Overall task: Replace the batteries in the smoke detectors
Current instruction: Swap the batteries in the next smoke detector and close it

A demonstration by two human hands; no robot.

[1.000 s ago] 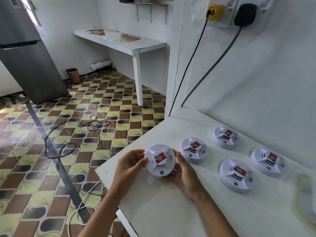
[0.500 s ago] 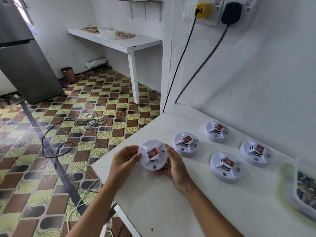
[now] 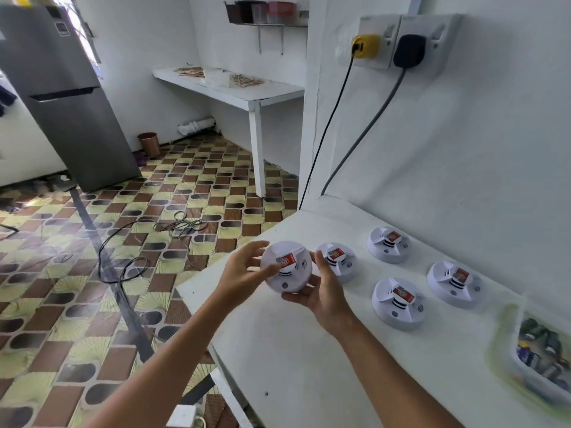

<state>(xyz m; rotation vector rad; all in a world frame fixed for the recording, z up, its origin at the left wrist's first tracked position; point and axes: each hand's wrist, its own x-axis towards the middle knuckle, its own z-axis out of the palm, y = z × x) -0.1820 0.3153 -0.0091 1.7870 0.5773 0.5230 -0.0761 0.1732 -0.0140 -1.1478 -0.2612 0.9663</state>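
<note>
I hold a round white smoke detector (image 3: 287, 270) with a red label above the left end of the white counter (image 3: 296, 350). My left hand (image 3: 244, 271) grips its left side, thumb on its face. My right hand (image 3: 321, 288) cups it from below and right. Several more white detectors lie on the counter: one right behind my right hand (image 3: 338, 261), one further back (image 3: 388, 244), one in front (image 3: 398, 301) and one to the right (image 3: 452, 282). A green-rimmed tray (image 3: 506, 344) with small blurred items sits at the right edge.
Two cables run down the white wall from a yellow plug (image 3: 364, 46) and a black plug (image 3: 409, 50) to the counter's back corner. Left of the counter is a tiled floor with loose cables (image 3: 129, 261), a grey fridge (image 3: 65, 97) and a white bench (image 3: 234, 91).
Both hands have lifted the detector off the counter and tilted its face toward me. The view has shifted, so the tray at the right shows more fully.
</note>
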